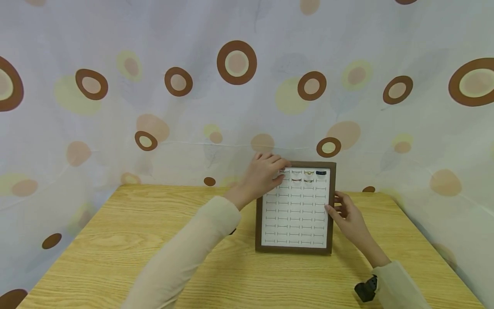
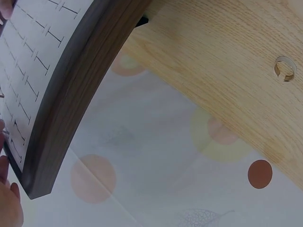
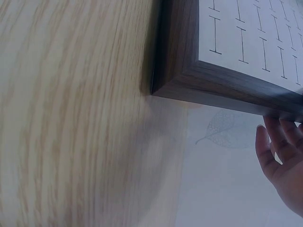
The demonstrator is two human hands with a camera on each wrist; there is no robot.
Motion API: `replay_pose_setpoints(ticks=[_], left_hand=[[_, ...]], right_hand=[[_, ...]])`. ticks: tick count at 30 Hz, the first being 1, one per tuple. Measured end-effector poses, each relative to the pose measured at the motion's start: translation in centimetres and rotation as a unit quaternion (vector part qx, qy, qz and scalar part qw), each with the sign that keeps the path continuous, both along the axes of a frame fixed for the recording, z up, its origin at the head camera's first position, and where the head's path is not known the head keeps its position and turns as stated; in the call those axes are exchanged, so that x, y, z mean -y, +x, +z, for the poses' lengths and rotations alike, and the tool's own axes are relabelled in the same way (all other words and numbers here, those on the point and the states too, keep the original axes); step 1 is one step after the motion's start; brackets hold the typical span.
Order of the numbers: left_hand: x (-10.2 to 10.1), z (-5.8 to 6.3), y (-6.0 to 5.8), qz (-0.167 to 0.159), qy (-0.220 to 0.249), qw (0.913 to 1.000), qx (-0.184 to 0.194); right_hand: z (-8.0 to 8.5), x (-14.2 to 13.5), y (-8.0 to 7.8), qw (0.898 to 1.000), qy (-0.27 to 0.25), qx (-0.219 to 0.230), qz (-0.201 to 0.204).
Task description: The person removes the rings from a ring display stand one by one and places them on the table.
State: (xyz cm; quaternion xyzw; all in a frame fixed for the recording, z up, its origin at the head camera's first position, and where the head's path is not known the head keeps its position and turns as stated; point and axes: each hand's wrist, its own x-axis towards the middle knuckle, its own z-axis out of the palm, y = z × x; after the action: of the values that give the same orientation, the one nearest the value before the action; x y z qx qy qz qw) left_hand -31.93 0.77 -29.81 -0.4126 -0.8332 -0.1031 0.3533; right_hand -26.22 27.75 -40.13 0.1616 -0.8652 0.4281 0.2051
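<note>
A ring display board [image 1: 295, 214], white with rows of slits in a brown wood-grain frame, stands upright on the table. Several rings fill slits near its top, among them a dark ring [image 1: 321, 173] and a gold-toned ring [image 1: 308, 173]. My left hand [image 1: 262, 174] grips the board at the upper left, fingers over the top rim and thumb on the white face beside a top-row ring; the palm hides the corner. Along the right side my right hand [image 1: 347, 216] holds the frame, thumb at the front edge and fingers reaching behind.
A silver open-ended ring [image 2: 285, 69] lies on the wooden table [image 1: 154, 210], to the left of the board. Behind the table hangs a pale curtain [image 1: 247, 111] with brown ring prints. A black strap device [image 1: 365, 288] sits at the right wrist.
</note>
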Motion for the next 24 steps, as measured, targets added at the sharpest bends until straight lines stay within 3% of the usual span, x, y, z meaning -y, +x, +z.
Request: replay_pose_setpoints(ticks=[17, 24], left_hand=[[-0.55, -0.44, -0.25, 0.015, 0.003, 0.9997, -0.02], [-0.74, -0.3, -0.31, 0.011, 0.019, 0.9998, -0.002]], right_hand=[[-0.04, -0.07, -0.01, 1.0, 0.002, -0.001, 0.001], [-0.02, -0.01, 0.0, 1.0, 0.002, -0.002, 0.0]])
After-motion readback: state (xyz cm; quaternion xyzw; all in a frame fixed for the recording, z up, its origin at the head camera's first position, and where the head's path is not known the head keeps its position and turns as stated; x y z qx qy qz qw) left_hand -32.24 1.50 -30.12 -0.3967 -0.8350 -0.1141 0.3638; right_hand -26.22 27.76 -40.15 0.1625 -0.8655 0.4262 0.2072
